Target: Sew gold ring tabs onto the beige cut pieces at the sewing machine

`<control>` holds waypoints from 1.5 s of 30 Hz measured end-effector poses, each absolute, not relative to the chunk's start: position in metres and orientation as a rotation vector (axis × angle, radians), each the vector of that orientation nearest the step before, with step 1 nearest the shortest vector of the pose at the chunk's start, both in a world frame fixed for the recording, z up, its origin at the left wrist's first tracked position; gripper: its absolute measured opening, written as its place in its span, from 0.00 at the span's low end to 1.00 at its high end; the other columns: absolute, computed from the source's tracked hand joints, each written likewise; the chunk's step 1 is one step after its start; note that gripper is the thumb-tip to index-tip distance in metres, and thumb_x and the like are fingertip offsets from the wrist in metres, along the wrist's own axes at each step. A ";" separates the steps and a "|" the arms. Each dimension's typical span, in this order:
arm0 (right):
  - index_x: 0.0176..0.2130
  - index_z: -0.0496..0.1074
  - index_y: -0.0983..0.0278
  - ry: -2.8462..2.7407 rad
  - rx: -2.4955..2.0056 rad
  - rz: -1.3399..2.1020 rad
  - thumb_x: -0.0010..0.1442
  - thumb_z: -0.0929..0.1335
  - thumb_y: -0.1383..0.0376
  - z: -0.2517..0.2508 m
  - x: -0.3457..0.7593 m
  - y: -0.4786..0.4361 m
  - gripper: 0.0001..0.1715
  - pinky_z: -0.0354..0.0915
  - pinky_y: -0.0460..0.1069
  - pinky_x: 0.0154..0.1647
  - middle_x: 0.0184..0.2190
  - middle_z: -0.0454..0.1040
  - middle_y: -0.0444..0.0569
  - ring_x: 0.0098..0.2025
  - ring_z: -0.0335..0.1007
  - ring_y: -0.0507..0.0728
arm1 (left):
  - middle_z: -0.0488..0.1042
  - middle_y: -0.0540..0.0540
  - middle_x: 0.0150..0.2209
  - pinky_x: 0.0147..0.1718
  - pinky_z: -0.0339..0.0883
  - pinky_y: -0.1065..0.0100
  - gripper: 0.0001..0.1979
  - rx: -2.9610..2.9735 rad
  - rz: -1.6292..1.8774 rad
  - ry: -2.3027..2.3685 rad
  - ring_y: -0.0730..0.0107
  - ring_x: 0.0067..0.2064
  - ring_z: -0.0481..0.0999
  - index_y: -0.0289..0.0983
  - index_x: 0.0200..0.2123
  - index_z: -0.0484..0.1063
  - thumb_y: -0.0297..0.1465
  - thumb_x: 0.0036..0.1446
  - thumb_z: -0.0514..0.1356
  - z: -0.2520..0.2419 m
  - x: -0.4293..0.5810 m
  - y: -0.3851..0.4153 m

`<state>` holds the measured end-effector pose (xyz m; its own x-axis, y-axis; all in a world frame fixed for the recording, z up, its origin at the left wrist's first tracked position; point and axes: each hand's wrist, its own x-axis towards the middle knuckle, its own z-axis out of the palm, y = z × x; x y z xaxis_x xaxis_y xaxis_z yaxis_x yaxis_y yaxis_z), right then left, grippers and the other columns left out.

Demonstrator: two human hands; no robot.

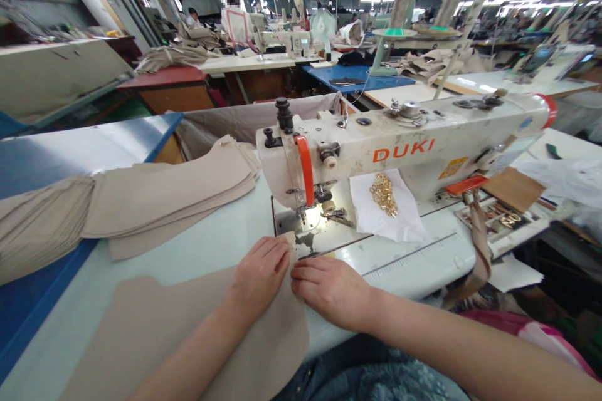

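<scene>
A smooth beige cloth [155, 326] with a curved edge is lying flat on the pale counter [211, 250], just in front of the sewing machine [399, 150]. The left hand [258, 272] is pressing it down, grip released and fingers flat. The right hand [329, 288] is pinching its edge in its grip. Gold rings [383, 193] are sitting heaped on white paper [376, 219].

Both hands [261, 276] [329, 288] flat on beige fabric [141, 326], sewing machine [404, 150] beyond

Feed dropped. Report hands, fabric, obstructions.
Left hand flat on beige cut fabric panel. Right hand touching its edge, before white DUKI sewing machine. Gold rings on white sheet behind, apart.
</scene>
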<state>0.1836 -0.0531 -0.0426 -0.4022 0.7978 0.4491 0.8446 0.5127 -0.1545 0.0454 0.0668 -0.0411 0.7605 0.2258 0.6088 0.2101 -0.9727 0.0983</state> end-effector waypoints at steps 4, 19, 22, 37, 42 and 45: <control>0.35 0.72 0.68 -2.276 -1.332 -0.156 0.65 0.61 0.70 -0.043 0.184 -0.053 0.11 0.65 0.49 0.49 0.41 0.75 0.52 0.44 0.68 0.56 | 0.75 0.46 0.30 0.36 0.70 0.65 0.10 2.932 1.021 0.358 0.66 0.34 0.72 0.36 0.30 0.69 0.23 0.60 0.50 -0.041 0.046 0.067; 0.37 0.72 0.68 -2.285 -1.367 -0.129 0.64 0.63 0.69 -0.044 0.183 -0.053 0.08 0.63 0.50 0.51 0.41 0.74 0.52 0.46 0.66 0.57 | 0.74 0.46 0.29 0.36 0.70 0.65 0.10 2.919 1.000 0.359 0.67 0.34 0.72 0.36 0.30 0.69 0.24 0.61 0.50 -0.042 0.045 0.068; 0.38 0.71 0.69 -2.279 -1.420 -0.128 0.63 0.65 0.69 -0.045 0.184 -0.048 0.06 0.63 0.51 0.51 0.42 0.73 0.53 0.47 0.65 0.58 | 0.75 0.46 0.30 0.37 0.70 0.65 0.10 2.915 0.989 0.357 0.66 0.35 0.72 0.36 0.31 0.69 0.24 0.62 0.50 -0.042 0.044 0.068; 0.39 0.71 0.69 -2.287 -1.515 -0.187 0.63 0.65 0.69 -0.042 0.186 -0.033 0.06 0.63 0.52 0.49 0.42 0.72 0.54 0.47 0.65 0.58 | 0.76 0.45 0.33 0.38 0.72 0.63 0.10 2.807 0.939 0.437 0.66 0.37 0.74 0.36 0.34 0.71 0.27 0.63 0.50 -0.045 0.038 0.065; 0.38 0.71 0.68 -2.329 -1.529 -0.192 0.62 0.66 0.69 -0.040 0.191 -0.032 0.05 0.63 0.52 0.49 0.40 0.72 0.52 0.45 0.65 0.58 | 0.76 0.45 0.33 0.38 0.72 0.64 0.11 2.831 0.934 0.434 0.67 0.36 0.74 0.36 0.33 0.72 0.26 0.63 0.50 -0.042 0.043 0.065; 0.38 0.71 0.68 -2.321 -1.547 -0.226 0.63 0.65 0.69 -0.040 0.199 -0.031 0.05 0.63 0.52 0.49 0.41 0.72 0.52 0.45 0.65 0.58 | 0.76 0.45 0.32 0.38 0.72 0.64 0.12 2.842 0.946 0.402 0.67 0.36 0.74 0.36 0.32 0.71 0.27 0.63 0.50 -0.042 0.052 0.067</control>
<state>0.1987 -0.0305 -0.0399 -0.3483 0.8629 0.3661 0.9173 0.3942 -0.0563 0.0518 0.0668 -0.0419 0.7696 0.2865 0.5706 0.2119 -0.9576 0.1950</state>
